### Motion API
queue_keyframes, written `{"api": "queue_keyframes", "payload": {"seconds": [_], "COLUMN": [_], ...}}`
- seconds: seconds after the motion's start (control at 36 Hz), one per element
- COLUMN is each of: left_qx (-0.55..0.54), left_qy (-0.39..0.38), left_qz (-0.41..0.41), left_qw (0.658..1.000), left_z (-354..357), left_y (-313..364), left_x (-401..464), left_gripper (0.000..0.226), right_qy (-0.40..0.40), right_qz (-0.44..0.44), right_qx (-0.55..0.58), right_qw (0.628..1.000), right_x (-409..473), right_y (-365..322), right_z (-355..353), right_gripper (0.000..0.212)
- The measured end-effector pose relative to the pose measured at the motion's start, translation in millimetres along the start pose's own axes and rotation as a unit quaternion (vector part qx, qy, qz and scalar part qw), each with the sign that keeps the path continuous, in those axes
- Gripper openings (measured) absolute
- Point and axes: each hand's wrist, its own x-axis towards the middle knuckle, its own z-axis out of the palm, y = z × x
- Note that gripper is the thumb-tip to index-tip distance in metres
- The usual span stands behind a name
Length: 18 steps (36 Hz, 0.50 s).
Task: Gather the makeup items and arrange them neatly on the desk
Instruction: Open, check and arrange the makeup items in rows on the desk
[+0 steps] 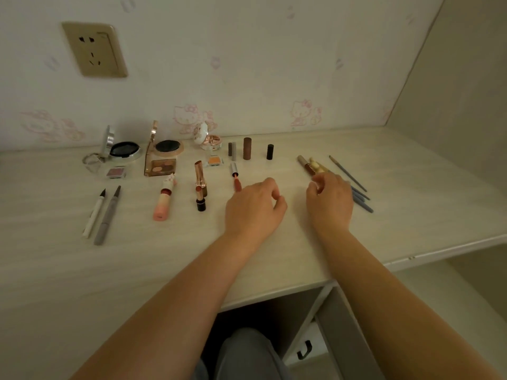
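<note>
While both bare forearms reach in over the pale desk (274, 259), the head view shows the makeup spread in rough rows toward the wall. At the back left a silver compact (124, 151) stands open, its lid upright and a dark puff filling its round pan; beside it a rose-gold compact (166, 148) is open the same way, also with a dark puff inside. Just in front of that one, an open eyeshadow palette (160, 167) shows brownish pans (the individual shades are too small to sort out). A small white jar (210, 140) sits open further right, its contents unclear. Three caps stand upright in a line: grey (232, 151), brown (247, 148), black (270, 151). Nearer the front, two eyeliner pens (103, 213) lie side by side, long axes running front to back, dark tips toward the wall. A pink lipstick (164, 201) and a rose-gold lipstick (199, 185) lie along the same line. A lip gloss wand (235, 178) points its reddish tip toward the left hand (253, 208), which hovers loosely curled and holds nothing, fingertips near that tip. The right hand (330, 201) is curled around the near end of a brown tube (307, 164), which angles away to the back left. Blue-grey pencils (360, 198) fan out diagonally just right of that hand.
</note>
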Motion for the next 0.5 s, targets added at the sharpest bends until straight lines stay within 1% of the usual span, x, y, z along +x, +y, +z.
{"api": "queue_keyframes", "payload": {"seconds": [0.11, 0.22, 0.33, 0.5], "left_qx": [-0.065, -0.092, -0.082, -0.076], "left_qy": [-0.056, -0.074, -0.059, -0.057], "left_qz": [-0.031, -0.062, -0.057, -0.053], "left_qw": [0.996, 0.991, 0.993, 0.994], "left_z": [12.6, 19.4, 19.8, 23.9], "left_y": [16.1, 16.0, 11.6, 11.3], "left_x": [3.0, 5.6, 5.5, 5.6], "left_gripper": [0.017, 0.017, 0.016, 0.015], "right_qy": [-0.023, -0.044, -0.058, -0.082], "right_qz": [0.043, 0.055, 0.085, 0.105], "right_qx": [-0.113, -0.199, -0.214, -0.223], "right_qw": [0.992, 0.977, 0.971, 0.966], "right_x": [9.9, 15.0, 22.0, 31.2], "right_y": [13.0, 12.5, 12.9, 13.7], "right_z": [-5.5, 0.0, 5.1, 12.7], "right_gripper": [0.038, 0.045, 0.044, 0.041]}}
